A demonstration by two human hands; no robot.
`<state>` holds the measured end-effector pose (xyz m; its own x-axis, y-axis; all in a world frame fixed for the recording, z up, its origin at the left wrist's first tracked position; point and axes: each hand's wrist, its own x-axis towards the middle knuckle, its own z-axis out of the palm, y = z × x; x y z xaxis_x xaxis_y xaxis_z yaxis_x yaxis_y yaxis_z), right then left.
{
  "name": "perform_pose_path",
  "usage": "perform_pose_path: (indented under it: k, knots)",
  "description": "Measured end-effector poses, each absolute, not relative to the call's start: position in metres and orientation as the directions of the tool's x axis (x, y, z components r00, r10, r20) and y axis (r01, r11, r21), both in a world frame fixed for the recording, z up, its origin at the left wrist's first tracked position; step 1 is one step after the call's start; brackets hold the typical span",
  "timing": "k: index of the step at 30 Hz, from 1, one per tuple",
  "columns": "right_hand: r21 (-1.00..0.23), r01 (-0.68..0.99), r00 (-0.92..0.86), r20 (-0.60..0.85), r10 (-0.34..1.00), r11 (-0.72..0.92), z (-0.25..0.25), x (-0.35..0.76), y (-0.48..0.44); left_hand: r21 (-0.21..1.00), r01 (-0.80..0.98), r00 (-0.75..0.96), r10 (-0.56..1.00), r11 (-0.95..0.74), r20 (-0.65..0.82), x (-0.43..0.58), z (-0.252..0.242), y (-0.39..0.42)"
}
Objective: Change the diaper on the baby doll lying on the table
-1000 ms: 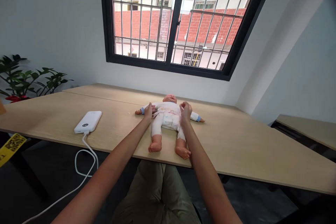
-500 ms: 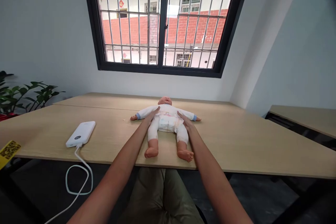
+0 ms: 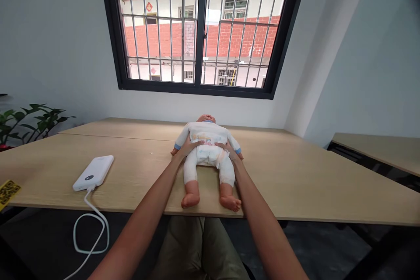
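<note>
A baby doll (image 3: 207, 133) lies on its back on the wooden table (image 3: 295, 175), head toward the window and bare feet near the front edge. It wears a white long-sleeved top with blue cuffs, white leggings and a diaper (image 3: 210, 154) over them. My left hand (image 3: 190, 145) grips the left side of its waist, thumb across the belly. On the opposite side my right hand (image 3: 229, 148) holds the waist the same way. Most of my fingers are hidden beside or under the doll's body. The doll's arms slope down outside my hands.
To the left lies a white power bank (image 3: 94, 173), its white cable (image 3: 106, 227) hanging over the front edge. A leafy plant (image 3: 36, 118) stands at the far left, near a yellow QR-code tag (image 3: 9, 193). Behind the table is a barred window (image 3: 200, 30). Another table (image 3: 377, 151) stands right.
The doll's chest has risen slightly, and its arms have gone from spread wide to sloping down. My hands have closed in around the waist, thumbs now over the belly. The camera view shifted a little.
</note>
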<state>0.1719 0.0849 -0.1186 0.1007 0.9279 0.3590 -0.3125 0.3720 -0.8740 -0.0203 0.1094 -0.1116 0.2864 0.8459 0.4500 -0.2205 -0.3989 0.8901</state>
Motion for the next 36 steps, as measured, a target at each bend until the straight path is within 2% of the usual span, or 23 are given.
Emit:
perform_pose_path:
  k: [2, 4, 9, 14, 17, 19, 22, 26, 28, 31, 36]
  knots:
    - [-0.847, -0.411, 0.018, 0.363, 0.932, 0.338, -0.108, 0.171, 0.083, 0.854, -0.211, 0.226, 0.827, -0.475, 0.515, -0.021, -0.101, 0.110]
    - [-0.810, -0.448, 0.013, 0.419, 0.908, 0.380, -0.094, 0.170, 0.076, 0.813, -0.213, 0.222, 0.783, -0.542, 0.581, -0.022, -0.088, 0.106]
    - [-0.786, -0.395, -0.031, 0.529, 0.848, 0.476, -0.061, 0.163, 0.026, 0.712, -0.289, 0.247, 0.669, -0.640, 0.701, -0.031, -0.059, 0.064]
    - [-0.828, -0.255, -0.022, 0.522, 0.852, 0.500, -0.048, 0.161, -0.033, 0.708, -0.326, 0.171, 0.697, -0.627, 0.696, -0.045, -0.058, 0.002]
    - [-0.853, -0.168, 0.028, 0.497, 0.867, 0.494, -0.052, 0.163, -0.058, 0.773, -0.249, 0.174, 0.759, -0.583, 0.628, -0.053, -0.076, -0.036]
    - [-0.848, -0.111, 0.123, 0.506, 0.854, 0.518, -0.061, 0.164, -0.076, 0.844, -0.159, 0.194, 0.822, -0.512, 0.535, -0.058, -0.093, -0.063]
    - [-0.853, -0.017, 0.317, 0.490, 0.812, 0.522, -0.082, 0.160, -0.109, 0.952, -0.017, 0.232, 0.925, -0.305, 0.301, -0.063, -0.116, -0.105]
    - [-0.919, -0.042, 0.494, 0.323, 0.807, 0.393, -0.110, 0.147, -0.158, 0.995, 0.098, 0.240, 0.971, -0.016, -0.008, -0.068, -0.135, -0.150]
    - [-0.937, -0.060, 0.589, 0.245, 0.770, 0.344, -0.118, 0.139, -0.177, 0.992, 0.126, 0.240, 0.970, 0.021, -0.051, -0.070, -0.138, -0.164]
    - [-0.948, -0.035, 0.703, 0.201, 0.682, 0.315, -0.128, 0.133, -0.197, 0.989, 0.146, 0.250, 0.968, -0.011, -0.026, -0.072, -0.139, -0.173]
    - [-0.937, 0.094, 0.802, 0.271, 0.532, 0.336, -0.167, 0.136, -0.209, 0.979, 0.189, 0.256, 0.966, -0.075, 0.025, -0.075, -0.152, -0.176]
